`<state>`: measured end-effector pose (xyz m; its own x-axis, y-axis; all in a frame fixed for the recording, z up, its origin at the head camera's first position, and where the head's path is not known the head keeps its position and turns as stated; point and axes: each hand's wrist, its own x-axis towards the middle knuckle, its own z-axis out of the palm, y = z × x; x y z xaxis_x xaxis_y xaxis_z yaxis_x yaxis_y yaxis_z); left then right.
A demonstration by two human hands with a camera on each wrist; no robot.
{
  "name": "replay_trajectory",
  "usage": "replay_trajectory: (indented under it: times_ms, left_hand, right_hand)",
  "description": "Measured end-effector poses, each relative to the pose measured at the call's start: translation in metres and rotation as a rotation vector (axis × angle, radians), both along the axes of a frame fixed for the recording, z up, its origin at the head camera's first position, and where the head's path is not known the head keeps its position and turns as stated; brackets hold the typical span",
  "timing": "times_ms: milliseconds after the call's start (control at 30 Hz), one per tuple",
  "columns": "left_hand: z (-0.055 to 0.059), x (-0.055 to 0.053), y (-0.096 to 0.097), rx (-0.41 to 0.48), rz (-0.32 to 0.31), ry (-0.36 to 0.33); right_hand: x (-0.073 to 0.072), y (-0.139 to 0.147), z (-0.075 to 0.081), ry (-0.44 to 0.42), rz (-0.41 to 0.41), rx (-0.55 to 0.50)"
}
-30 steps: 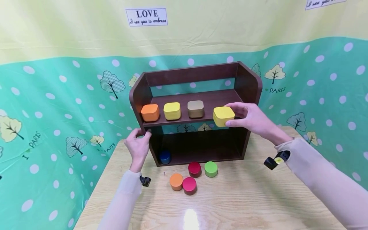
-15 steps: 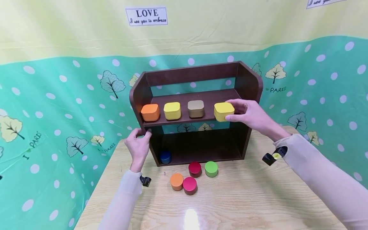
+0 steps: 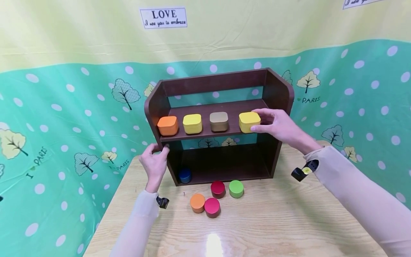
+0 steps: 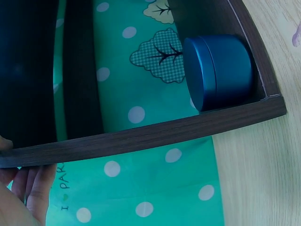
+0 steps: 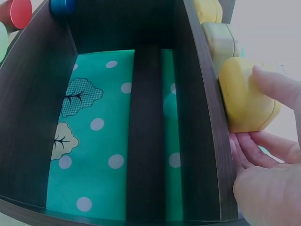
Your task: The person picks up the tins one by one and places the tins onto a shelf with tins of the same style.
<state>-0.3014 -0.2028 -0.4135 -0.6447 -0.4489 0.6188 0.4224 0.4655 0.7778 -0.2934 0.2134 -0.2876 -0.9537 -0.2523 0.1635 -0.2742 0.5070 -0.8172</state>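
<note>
Right hand (image 3: 277, 125) raised pinched yellow tin (image 3: 249, 123) to upper shelf (image 3: 205, 110) | 3 o'clock of taupe tin (image 3: 219, 122) | seemingly row's fourth (left hand (image 3: 154, 163) gripped side panel (image 4: 141, 141))

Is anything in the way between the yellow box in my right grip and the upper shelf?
Nothing visible. Your right grip holds the yellow box at the front edge of the upper shelf; the brown box stands to its left, with a gap between. I can't tell whether yours touches the shelf.
</note>
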Motion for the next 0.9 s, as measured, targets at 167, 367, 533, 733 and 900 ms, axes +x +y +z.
replay_trajectory:
  times_ms: [167, 367, 533, 733, 900]
  left_hand:
    - [0.001, 0.000, 0.000, -0.001, 0.000, 0.008]
    - [0.001, 0.001, 0.001, 0.007, -0.001, 0.005]
    - [0.000, 0.001, 0.000, 0.002, 0.006, -0.005]
    - [-0.001, 0.002, 0.000, -0.003, 0.016, -0.009]
    - [0.000, 0.001, 0.000, 0.002, 0.015, -0.007]
  right_hand:
    - [-0.003, -0.001, 0.002, 0.001, 0.002, 0.026]
    - [-0.006, -0.001, 0.005, -0.002, 0.010, 0.040]
    - [-0.009, -0.003, 0.004, 0.002, 0.009, 0.042]
    - [-0.011, -0.004, 0.004, 0.001, 0.004, 0.059]
    - [-0.014, -0.005, 0.007, 0.011, -0.003, 0.072]
